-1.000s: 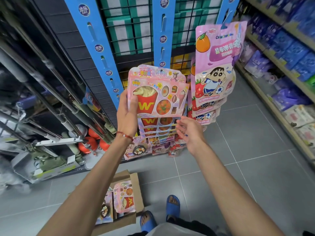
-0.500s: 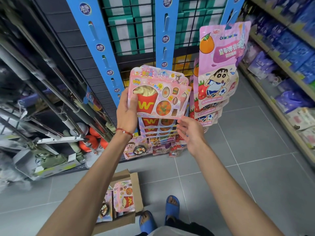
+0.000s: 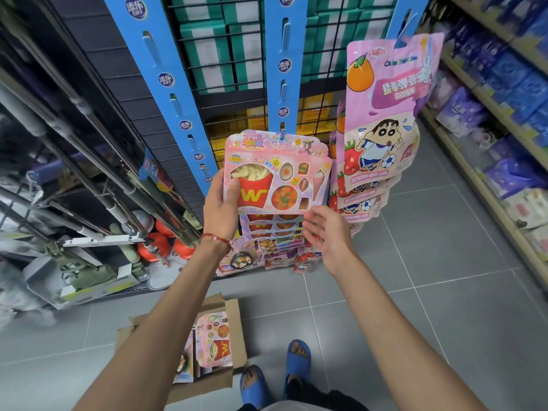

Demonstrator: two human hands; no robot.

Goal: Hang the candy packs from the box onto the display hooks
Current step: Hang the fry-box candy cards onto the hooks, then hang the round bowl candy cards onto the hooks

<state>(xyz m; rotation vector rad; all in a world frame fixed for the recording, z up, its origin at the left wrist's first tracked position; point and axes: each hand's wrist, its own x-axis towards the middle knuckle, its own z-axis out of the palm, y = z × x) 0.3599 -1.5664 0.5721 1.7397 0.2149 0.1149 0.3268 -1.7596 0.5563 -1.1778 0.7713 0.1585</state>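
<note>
My left hand (image 3: 221,207) grips the left edge of a pink candy pack (image 3: 281,173) printed with fries and small foods. The pack's top slot sits at a hook on the middle blue display strip (image 3: 284,69). More of the same packs (image 3: 271,228) hang below it on that strip. My right hand (image 3: 327,232) hovers open just under the pack's lower right corner, not touching it. On the floor between my arms lies an open cardboard box (image 3: 234,330) with several more pink packs (image 3: 215,342) inside.
Pink cartoon pouches (image 3: 385,114) hang on the right blue strip. The left blue strip (image 3: 166,84) carries one small pack low down. Metal poles and a mop rack fill the left. Shelves of purple packs (image 3: 504,99) line the right. My blue slippers (image 3: 298,358) stand on grey tiles.
The pack has stayed at the hook with my left hand still on it. My right hand has drawn slightly down and away from the pack's bottom edge, its fingers spread.
</note>
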